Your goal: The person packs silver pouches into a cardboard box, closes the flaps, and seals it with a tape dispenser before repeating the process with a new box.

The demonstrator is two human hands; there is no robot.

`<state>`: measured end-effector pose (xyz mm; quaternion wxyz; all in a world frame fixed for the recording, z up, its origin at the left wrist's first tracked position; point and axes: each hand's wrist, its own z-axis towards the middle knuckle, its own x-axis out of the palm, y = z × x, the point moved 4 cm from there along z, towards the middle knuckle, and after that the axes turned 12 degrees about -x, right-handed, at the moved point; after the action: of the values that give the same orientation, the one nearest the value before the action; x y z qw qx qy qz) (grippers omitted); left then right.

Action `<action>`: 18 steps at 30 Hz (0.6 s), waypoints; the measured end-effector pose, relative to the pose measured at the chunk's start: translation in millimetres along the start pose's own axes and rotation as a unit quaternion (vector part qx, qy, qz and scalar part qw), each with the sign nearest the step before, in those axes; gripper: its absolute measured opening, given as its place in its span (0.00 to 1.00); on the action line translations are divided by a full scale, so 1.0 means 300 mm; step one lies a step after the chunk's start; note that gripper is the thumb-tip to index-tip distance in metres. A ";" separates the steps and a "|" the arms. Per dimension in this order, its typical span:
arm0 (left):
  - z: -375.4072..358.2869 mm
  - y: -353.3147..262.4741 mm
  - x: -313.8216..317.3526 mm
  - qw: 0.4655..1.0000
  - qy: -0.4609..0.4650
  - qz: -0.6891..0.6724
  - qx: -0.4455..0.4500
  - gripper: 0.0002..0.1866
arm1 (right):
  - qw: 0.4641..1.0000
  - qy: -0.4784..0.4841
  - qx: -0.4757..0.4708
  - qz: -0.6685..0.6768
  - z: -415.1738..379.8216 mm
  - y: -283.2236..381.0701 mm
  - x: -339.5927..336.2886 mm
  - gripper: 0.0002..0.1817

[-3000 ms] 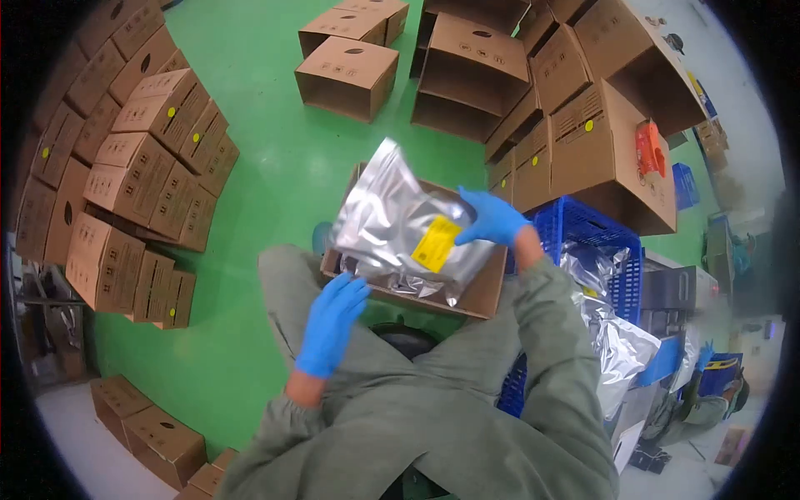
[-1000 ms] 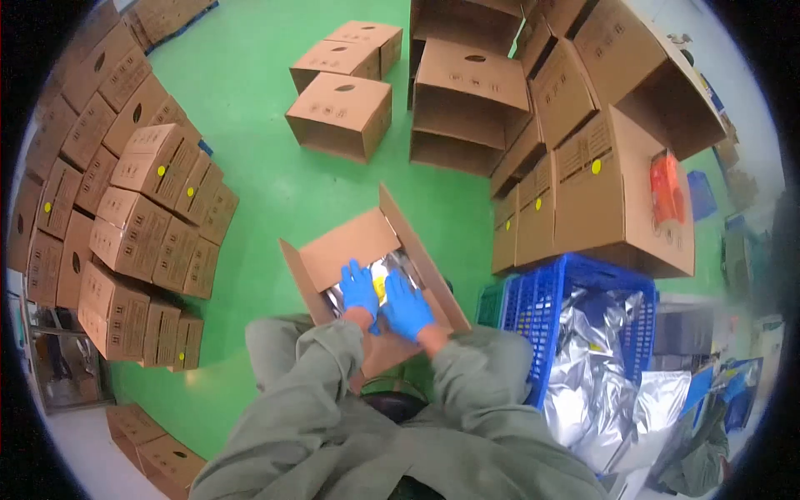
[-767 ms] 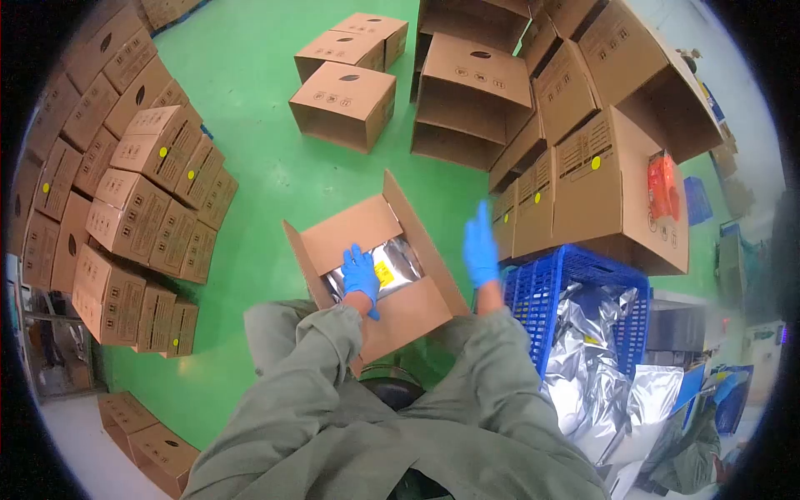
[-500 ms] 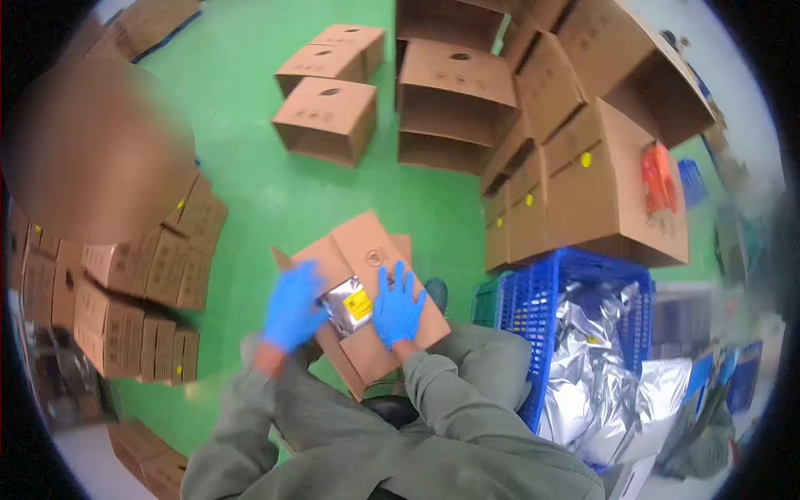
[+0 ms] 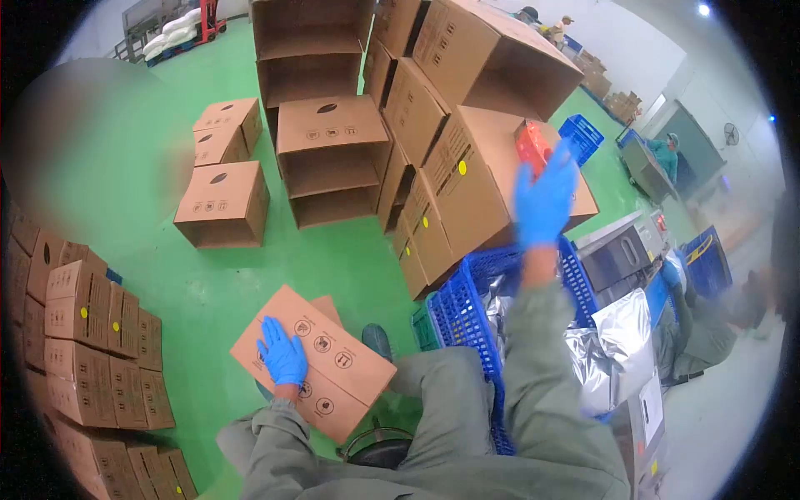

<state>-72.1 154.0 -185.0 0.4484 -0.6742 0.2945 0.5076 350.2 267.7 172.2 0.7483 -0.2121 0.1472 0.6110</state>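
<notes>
A cardboard box [image 5: 337, 383] rests over my lap, its top flaps folded down and meeting at a seam. My left hand [image 5: 284, 360], in a blue glove, lies flat on those flaps with the fingers spread. My right hand [image 5: 546, 200], also gloved in blue and blurred, is stretched out far to the right, thumb apart from the fingers. Its fingertips overlap the edge of a glossy orange-red object [image 5: 531, 143] on top of a large carton [image 5: 492, 179]. Below my right arm stands a blue plastic basket [image 5: 462, 312] holding silver foil pouches [image 5: 498, 307].
Open-fronted cartons [image 5: 333, 125] are stacked ahead, with several more [image 5: 221, 204] on the green floor to their left. Closed boxes [image 5: 79, 308] pile up at the far left. A person [image 5: 664, 157] stands beside machinery at the right; a blue crate [image 5: 581, 139] is behind the large carton.
The box's flaps have come down over the silver pouch with a yellow label. My left hand moved onto them; my right hand left the box for the orange-red object. The view swung right.
</notes>
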 end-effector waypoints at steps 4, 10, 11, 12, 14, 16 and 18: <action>0.016 -0.001 -0.014 0.999 0.010 -0.011 0.029 0.39 | 0.960 0.265 0.055 0.067 0.168 -0.318 0.293 0.47; 0.030 0.080 0.002 0.994 0.019 -0.033 0.100 0.38 | 0.835 0.189 0.008 0.516 0.071 0.086 0.011 0.42; 0.027 0.076 0.000 0.995 0.013 -0.027 0.098 0.38 | 0.826 0.128 -0.003 0.548 -0.003 0.218 -0.126 0.42; 0.026 0.070 -0.005 0.995 0.001 -0.015 0.096 0.38 | 0.817 0.067 -0.007 0.573 -0.099 0.328 -0.261 0.42; 0.026 0.071 0.008 0.996 -0.007 -0.004 0.085 0.38 | 0.784 0.138 0.023 0.605 -0.342 0.525 -0.401 0.43; 0.022 0.061 0.009 0.995 -0.012 0.010 0.095 0.37 | 0.773 0.288 -0.092 0.557 -0.705 0.670 -0.353 0.50; 0.033 0.058 0.008 0.996 -0.009 0.018 0.091 0.38 | 0.679 0.464 -0.042 0.567 -1.075 0.783 -0.261 0.51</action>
<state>-90.2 155.8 -193.5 0.5011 -0.6209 0.3474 0.4926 116.8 78.9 -101.9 0.0843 -0.3754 0.5418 0.7473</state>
